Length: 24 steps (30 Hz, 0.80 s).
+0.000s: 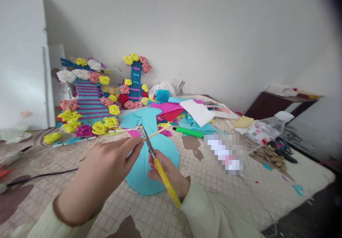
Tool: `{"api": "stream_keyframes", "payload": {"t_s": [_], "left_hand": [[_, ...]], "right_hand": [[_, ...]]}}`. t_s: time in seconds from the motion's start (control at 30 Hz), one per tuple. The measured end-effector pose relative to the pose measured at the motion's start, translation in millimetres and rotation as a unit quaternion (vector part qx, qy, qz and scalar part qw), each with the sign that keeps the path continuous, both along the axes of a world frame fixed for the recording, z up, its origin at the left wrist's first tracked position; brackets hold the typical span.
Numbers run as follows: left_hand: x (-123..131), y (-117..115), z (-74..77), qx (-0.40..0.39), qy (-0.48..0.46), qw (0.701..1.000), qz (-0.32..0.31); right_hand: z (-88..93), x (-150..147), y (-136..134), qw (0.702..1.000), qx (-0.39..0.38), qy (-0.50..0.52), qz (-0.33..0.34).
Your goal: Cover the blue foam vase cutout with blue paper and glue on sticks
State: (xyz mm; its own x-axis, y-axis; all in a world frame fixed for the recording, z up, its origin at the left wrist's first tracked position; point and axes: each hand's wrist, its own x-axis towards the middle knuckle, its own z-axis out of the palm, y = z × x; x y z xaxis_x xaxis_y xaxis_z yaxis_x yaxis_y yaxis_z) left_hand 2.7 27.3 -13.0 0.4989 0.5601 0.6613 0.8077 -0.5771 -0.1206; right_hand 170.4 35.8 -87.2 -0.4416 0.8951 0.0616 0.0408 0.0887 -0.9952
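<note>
My left hand (pixel 114 159) pinches a thin pale wooden stick (pixel 160 131), which points up to the right from its fingertips. In my right hand (pixel 171 175) are long-bladed snips with yellow handles (pixel 166 182). Their metal blades cross the stick close to my left fingertips; whether they bite into it I cannot tell. Beneath both hands lies a light-blue guitar-shaped cutout (pixel 167 149), with a round body and a narrow neck reaching away from me. My right hand and the snips hide part of its body.
Flower-trimmed blue decorations (pixel 92 102) lean at the back left. Coloured paper sheets (pixel 197 113) pile up behind the cutout. A green marker (pixel 189 132), a plastic bottle (pixel 267 129) and peanuts (pixel 271 156) lie to the right. A black cable (pixel 42 175) runs at left.
</note>
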Motion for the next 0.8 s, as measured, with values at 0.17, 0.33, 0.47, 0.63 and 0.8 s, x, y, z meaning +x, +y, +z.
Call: {"api": "stream_keyframes", "payload": {"t_s": [0.17,0.33,0.47,0.63,0.8], "left_hand": [[-0.6,-1.4,-1.7,-0.013,0.005,1.000,-0.009],[0.6,-3.4,-0.2,-0.007,0.010,1.000,-0.006],[1.1,-2.1,-0.4,-0.015,0.004,1.000,0.009],[0.5,-4.1,4.5,-0.018,-0.007,1.000,0.015],[1.8,-6.7,8.1,-0.018,0.006,1.000,-0.002]], "right_hand": [[-7.7,0.2,1.1,1.000,0.022,-0.016,-0.006],[-7.6,-0.7,-0.3,0.999,0.029,-0.002,-0.017],[-2.8,0.1,0.3,1.000,-0.014,0.016,0.005],[2.7,1.2,-0.4,0.997,-0.066,0.035,0.026],[5.3,-0.2,-2.9,0.996,-0.077,0.036,0.029]]}}
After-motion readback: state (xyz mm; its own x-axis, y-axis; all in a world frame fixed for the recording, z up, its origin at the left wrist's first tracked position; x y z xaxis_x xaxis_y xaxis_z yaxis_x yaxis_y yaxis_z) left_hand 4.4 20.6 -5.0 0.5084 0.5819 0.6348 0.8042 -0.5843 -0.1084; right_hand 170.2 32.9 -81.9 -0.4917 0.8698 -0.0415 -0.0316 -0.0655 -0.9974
